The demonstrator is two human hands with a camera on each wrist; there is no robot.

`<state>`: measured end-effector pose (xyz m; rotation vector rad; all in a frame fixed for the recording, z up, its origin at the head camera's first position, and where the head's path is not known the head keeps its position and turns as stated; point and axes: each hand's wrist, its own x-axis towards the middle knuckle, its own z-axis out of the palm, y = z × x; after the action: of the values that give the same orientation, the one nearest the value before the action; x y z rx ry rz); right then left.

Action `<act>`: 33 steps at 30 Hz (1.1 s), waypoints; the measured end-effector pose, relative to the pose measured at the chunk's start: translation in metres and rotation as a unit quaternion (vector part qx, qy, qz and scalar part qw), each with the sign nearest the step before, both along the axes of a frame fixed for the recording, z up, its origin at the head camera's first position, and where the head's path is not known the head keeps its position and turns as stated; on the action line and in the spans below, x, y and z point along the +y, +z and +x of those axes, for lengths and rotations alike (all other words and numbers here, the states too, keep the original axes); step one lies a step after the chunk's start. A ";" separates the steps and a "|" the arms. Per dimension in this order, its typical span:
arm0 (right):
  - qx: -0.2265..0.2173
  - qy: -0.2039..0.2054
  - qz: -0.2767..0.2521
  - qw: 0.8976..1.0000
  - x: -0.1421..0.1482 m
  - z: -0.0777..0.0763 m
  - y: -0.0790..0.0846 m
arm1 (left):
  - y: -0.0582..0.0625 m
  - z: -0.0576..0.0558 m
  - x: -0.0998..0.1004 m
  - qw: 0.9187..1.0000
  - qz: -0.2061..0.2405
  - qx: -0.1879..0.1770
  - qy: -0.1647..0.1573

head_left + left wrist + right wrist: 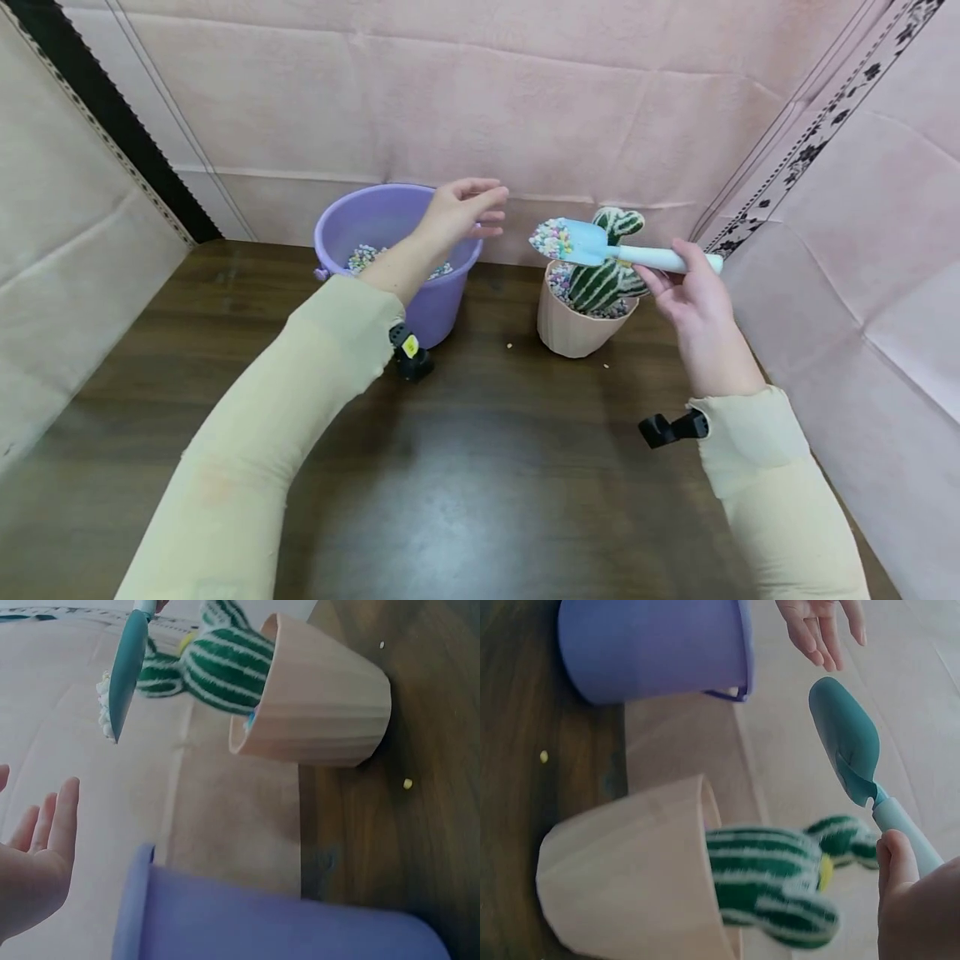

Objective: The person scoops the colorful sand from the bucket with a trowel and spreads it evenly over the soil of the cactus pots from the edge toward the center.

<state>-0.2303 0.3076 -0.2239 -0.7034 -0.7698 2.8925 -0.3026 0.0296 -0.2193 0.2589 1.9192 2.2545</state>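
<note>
My right hand (699, 302) grips the pale handle of a light-blue trowel (588, 243), raised over the potted plant. Small pastel pebbles (552, 238) lie heaped on its blade. Below it a green and white striped cactus (597, 287) stands in a cream ribbed pot (573, 329), with more pebbles around its base. My left hand (465, 208) hovers above the right rim of a purple bucket (438, 312), fingers loosely extended, holding nothing. Inside the bucket are pebbles (363, 257), partly hidden by my left forearm. In the right wrist view the trowel's underside (844, 731) faces the camera.
The bucket and pot stand at the back of a dark wooden table (450, 500), close to a pale wall covering (525, 108). A stray pebble (509, 346) lies between them, and another pebble (606, 366) lies near the pot. A side wall (862, 275) rises at the right.
</note>
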 end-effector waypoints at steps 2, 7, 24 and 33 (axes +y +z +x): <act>0.000 -0.003 -0.001 1.000 0.009 0.003 -0.004 | -0.003 -0.001 0.010 1.000 0.003 0.001 -0.009; 0.003 -0.010 -0.008 1.000 0.029 0.011 -0.013 | -0.011 -0.005 0.031 1.000 0.006 -0.005 -0.021; -0.010 -0.012 -0.016 1.000 0.050 0.035 -0.029 | -0.063 -0.020 0.082 0.998 -0.061 -0.014 -0.004; -0.003 -0.013 -0.020 1.000 0.056 0.040 -0.031 | -0.091 -0.030 0.098 0.996 -0.076 -0.056 0.002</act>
<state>-0.1904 0.3640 -0.2547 -0.7207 -0.7004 2.8920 -0.3327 0.1278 -0.3108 0.1057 2.0209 2.0646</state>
